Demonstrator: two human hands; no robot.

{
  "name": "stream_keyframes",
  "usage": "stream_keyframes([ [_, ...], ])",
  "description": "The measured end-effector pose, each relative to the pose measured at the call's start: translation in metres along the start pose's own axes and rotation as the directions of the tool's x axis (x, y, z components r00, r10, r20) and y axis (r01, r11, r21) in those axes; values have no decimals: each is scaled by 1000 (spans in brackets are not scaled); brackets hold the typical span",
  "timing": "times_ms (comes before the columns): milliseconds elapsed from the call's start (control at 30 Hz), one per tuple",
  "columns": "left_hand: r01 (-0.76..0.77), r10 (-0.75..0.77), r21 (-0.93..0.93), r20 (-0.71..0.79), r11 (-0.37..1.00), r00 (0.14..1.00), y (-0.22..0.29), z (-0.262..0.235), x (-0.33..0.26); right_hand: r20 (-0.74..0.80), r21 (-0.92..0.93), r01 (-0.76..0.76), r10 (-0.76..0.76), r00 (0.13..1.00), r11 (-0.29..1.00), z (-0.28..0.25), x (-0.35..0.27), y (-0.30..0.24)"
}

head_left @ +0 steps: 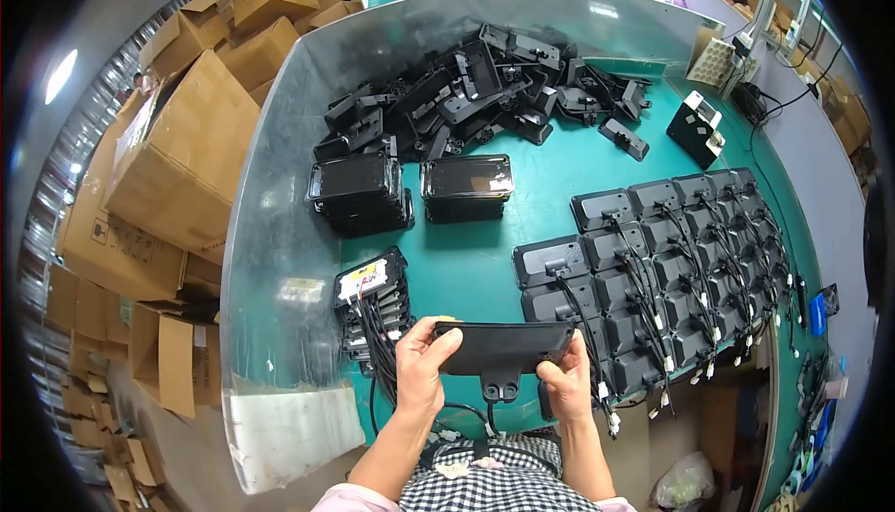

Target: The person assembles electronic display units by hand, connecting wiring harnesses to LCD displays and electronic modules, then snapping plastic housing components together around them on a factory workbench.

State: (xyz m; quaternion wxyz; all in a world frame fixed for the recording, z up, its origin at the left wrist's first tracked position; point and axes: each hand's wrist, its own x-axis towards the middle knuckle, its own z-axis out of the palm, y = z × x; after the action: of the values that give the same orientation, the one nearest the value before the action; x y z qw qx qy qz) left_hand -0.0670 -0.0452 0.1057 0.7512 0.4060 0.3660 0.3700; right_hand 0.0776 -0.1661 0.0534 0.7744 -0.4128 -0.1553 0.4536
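Both hands hold one flat black plastic housing [503, 346] over the near edge of the green worktop [485, 260], just in front of the person's checked shirt. The left hand [421, 365] is closed on the housing's left end, thumb across the top face and fingers curled beneath; the right hand [566, 383] grips the right end in the same way. A small bracket tab [501, 388] with two holes hangs from the housing's lower edge between the hands. Just beside the left hand, on the worktop, stands a pile of similar units with black cables [373, 302], the top one bearing a white and red label. To the right of the hands lies a broad, overlapping spread of grey-faced units with cables [671, 260], their white connectors trailing toward the worktop's edge. Farther back stand two stacks of black trays [410, 190], and behind them a loose heap of black plastic parts [475, 92]. Cardboard boxes [177, 158] crowd the floor to the left, and what looks like a small black and white device [697, 128] sits near the far right.
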Motion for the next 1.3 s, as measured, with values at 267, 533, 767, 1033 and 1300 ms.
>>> stream_keyframes([
  [267, -150, 77, 323, 227, 934, 971, 8, 18, -3, -29, 354, -108, 126, 992, 929, -1, -2, 13],
  [533, -213, 123, 676, 179, 705, 976, 34, 29, -23, 44, -279, -55, 70, 997, 959, -18, -3, 13],
  [767, -383, 129, 761, 374, 523, 918, 20, 27, -32, 364, -555, 253, -43, 930, 793, 45, 4, -46],
  [1033, -495, 154, 795, 472, 350, 868, 30, 34, -37, 224, -395, 42, 52, 973, 918, 49, -5, -41],
  [1300, -309, 100, 779, 306, 546, 947, 25, 26, -27, 249, -564, 123, 26, 968, 816, 45, 5, -38],
])
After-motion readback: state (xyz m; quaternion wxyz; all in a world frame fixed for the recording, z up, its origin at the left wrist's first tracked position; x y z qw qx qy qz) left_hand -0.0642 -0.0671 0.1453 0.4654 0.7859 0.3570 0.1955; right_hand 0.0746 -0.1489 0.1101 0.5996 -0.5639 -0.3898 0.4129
